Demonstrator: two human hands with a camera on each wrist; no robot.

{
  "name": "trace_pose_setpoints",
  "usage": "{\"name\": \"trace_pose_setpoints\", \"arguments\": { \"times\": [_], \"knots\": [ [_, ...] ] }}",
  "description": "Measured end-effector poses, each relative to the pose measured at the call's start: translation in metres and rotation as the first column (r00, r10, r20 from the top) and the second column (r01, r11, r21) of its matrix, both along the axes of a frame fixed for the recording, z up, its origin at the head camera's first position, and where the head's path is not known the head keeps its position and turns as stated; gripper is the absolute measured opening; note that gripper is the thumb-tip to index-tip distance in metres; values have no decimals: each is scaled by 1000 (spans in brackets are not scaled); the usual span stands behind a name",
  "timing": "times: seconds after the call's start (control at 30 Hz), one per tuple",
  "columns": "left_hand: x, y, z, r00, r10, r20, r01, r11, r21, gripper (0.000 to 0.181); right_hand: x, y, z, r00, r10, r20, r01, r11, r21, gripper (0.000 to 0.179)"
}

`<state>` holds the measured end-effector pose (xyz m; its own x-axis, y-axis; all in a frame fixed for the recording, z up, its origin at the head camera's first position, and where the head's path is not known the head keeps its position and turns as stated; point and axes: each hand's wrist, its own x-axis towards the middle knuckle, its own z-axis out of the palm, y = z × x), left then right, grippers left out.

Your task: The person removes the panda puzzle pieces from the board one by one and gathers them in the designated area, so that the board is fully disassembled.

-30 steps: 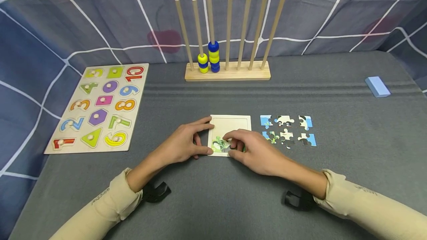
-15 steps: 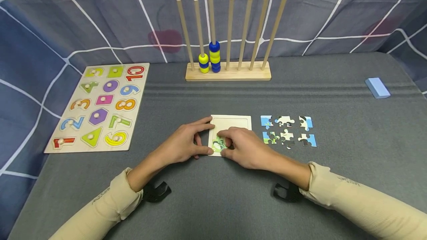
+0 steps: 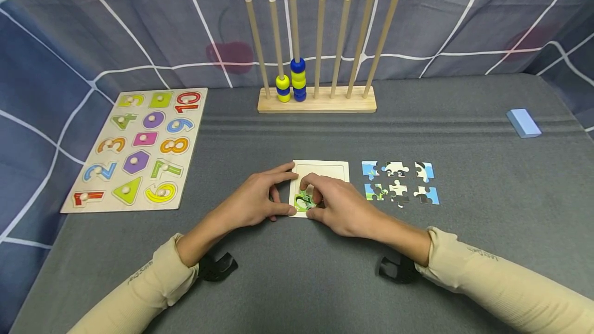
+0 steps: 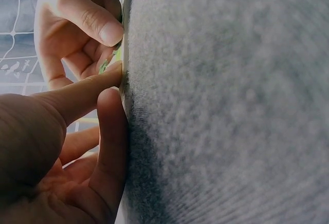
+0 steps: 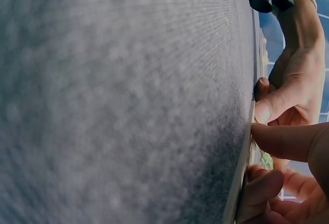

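Only head view shows blue block (image 3: 524, 123) (grey cloth (image 3: 301, 282), gridded curtain (image 3: 158, 19)); left hand (image 3: 252, 197) straight-fingered, right hand (image 3: 347, 207) pinching green puzzle piece (image 3: 302, 201)

Tightest spot is right between your grips: your left hand (image 3: 252, 197) has the left edge of the flat, pale square puzzle tray (image 3: 322, 169), and your right hand (image 3: 348, 207) pinches the green printed jigsaw piece (image 3: 302, 202), so there's barely a gap there. Right of that grip, two rows of flat, colourful panda jigsaw pieces (image 3: 397, 187) lie low enough to pass over. Straight beyond, the pale wooden rack with seven tall pegs (image 3: 317, 106) blocks a low reach. Nearside of both grips, the grey cloth tabletop (image 3: 299, 282) is wide open between your black wrist mounts (image 3: 217, 268).
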<state>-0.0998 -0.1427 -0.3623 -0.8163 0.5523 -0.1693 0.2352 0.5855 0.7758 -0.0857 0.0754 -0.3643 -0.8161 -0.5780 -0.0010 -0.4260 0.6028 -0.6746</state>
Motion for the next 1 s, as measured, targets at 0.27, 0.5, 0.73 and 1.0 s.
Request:
{"name": "trace_pose_setpoints", "arguments": {
  "times": [0.27, 0.5, 0.73, 1.0],
  "knots": [
    [0, -1, 0, 1000, -2, -3, 2, 1000, 5, 66, 1, 0, -1, 1000, 5, -13, -5, 999, -31, 38],
    [0, -1, 0, 1000, -5, -12, 5, 1000, -2, 67, 0, 0, -2, 1000, -20, 19, 22, 993, -114, 24],
    [0, 0, 1, 1000, -10, -22, 10, 1000, -13, 67, 0, -1, -1, 999, -14, 42, 19, 990, -137, 18],
    [0, 0, 0, 1000, -9, -29, 9, 1000, 3, 66, 1, -1, 1, 996, -60, 66, 72, 979, -193, 19]
  ]
}}
